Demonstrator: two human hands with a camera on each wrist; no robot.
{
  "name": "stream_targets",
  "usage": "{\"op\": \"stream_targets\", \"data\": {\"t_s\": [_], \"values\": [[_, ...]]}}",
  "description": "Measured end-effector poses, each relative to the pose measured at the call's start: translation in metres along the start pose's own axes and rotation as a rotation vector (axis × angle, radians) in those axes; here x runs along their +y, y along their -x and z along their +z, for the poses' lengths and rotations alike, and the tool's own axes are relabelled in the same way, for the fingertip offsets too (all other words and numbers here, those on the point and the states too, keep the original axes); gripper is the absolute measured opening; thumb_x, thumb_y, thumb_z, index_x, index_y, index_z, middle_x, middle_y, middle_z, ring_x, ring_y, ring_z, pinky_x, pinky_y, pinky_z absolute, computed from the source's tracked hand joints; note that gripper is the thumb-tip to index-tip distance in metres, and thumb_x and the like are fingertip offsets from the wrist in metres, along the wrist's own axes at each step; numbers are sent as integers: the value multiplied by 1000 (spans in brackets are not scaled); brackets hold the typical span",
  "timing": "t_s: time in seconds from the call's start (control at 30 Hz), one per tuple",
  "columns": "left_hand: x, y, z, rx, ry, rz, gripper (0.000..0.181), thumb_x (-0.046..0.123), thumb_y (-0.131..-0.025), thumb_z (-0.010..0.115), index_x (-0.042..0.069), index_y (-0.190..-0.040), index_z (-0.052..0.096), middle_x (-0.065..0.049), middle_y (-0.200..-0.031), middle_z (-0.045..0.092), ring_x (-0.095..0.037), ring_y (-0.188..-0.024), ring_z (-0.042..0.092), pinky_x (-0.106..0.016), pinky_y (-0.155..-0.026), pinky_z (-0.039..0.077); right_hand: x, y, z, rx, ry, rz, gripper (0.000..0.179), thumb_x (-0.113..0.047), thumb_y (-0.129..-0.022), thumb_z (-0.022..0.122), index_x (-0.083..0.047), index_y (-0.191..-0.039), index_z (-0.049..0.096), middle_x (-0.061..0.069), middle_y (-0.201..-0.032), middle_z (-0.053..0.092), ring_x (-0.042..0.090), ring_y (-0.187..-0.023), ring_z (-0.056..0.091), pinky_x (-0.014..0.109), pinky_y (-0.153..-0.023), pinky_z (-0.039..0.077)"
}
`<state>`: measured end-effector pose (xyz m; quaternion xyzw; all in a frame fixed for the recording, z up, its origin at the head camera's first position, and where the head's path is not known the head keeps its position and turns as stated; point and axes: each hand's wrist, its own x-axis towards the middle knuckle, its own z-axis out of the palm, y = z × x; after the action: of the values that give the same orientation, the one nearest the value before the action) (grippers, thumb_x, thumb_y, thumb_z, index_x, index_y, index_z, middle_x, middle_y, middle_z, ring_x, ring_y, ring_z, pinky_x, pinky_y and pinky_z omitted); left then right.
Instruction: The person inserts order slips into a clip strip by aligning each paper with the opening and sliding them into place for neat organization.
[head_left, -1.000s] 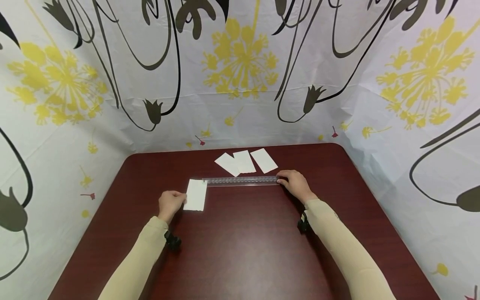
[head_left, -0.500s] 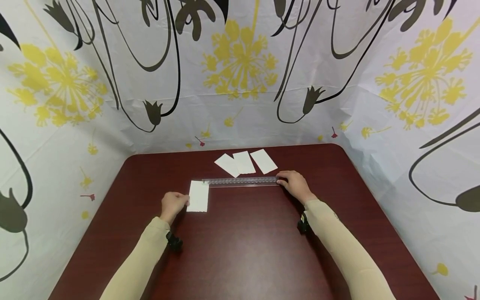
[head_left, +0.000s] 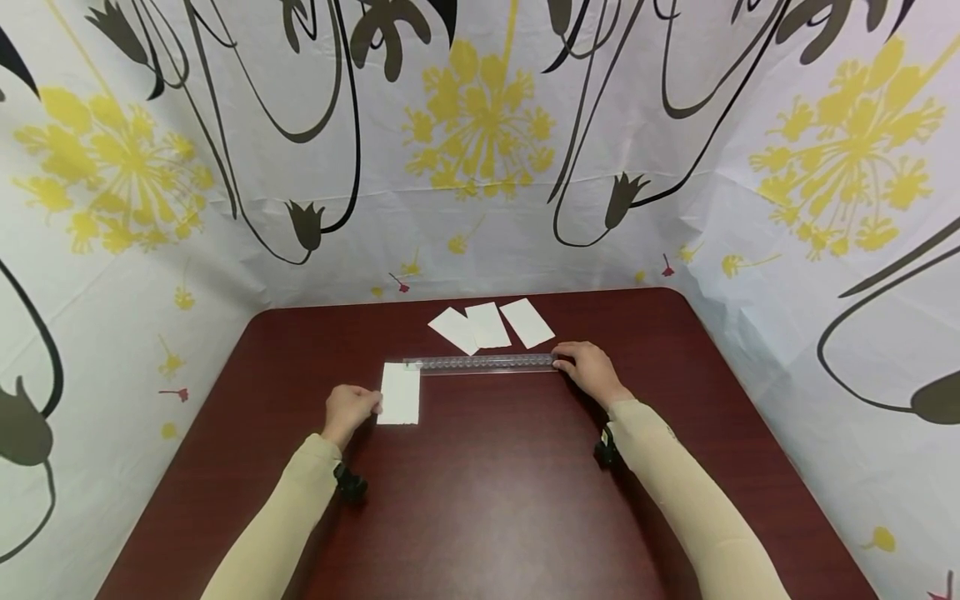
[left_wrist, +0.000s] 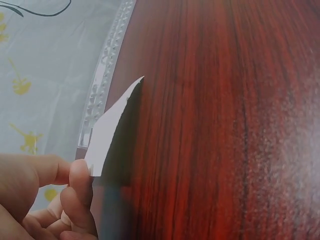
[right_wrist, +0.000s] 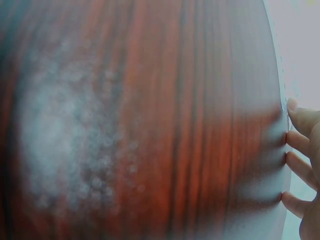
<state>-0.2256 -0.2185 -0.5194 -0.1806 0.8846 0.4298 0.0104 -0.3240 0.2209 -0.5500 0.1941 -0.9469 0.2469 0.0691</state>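
My left hand (head_left: 351, 412) pinches the left edge of a white paper card (head_left: 400, 394) between thumb and fingers. In the left wrist view the card (left_wrist: 112, 132) is bent and stands off the dark red table, its shadow below it. A clear plastic ruler (head_left: 487, 362) with a patterned strip lies crosswise, its left end overlapping the card's upper edge in the head view. At the ruler's right end, my right hand (head_left: 588, 371) holds it with thumb and fingers. The right wrist view shows these fingers (right_wrist: 299, 167) spread with their tips down at the table surface.
Beyond the ruler lie three more white cards (head_left: 487, 324), the left and middle ones overlapping. The dark red table (head_left: 510, 492) has rounded far corners. A white cloth with flower prints (head_left: 480, 233) hangs behind it and along both sides.
My left hand has shifted slightly to the right with the card, which has turned straighter and overlaps more of the ruler's left end. My right hand and the ruler have stayed put.
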Motion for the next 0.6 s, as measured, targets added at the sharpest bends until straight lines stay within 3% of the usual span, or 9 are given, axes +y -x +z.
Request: {"op": "stream_targets", "data": {"t_s": [0.33,0.6], "values": [[1,1,1,-15,-18,23,27,23,-86,64,4,-69,73,-7,-65,71,-13,-62,49,-25,-58,38,1,-1,1,7,3,1,34,-26,-94,66,-10,-124,69,13,-132,66,35,-124,59,53,-103,47],[2,-1,-3,-7,-44,40,29,26,-90,63,0,-93,76,-12,-80,75,-18,-74,59,-23,-62,41,1,1,2,12,-2,-5,34,-25,-95,66,-9,-125,69,14,-132,66,36,-124,58,54,-104,47]]}}
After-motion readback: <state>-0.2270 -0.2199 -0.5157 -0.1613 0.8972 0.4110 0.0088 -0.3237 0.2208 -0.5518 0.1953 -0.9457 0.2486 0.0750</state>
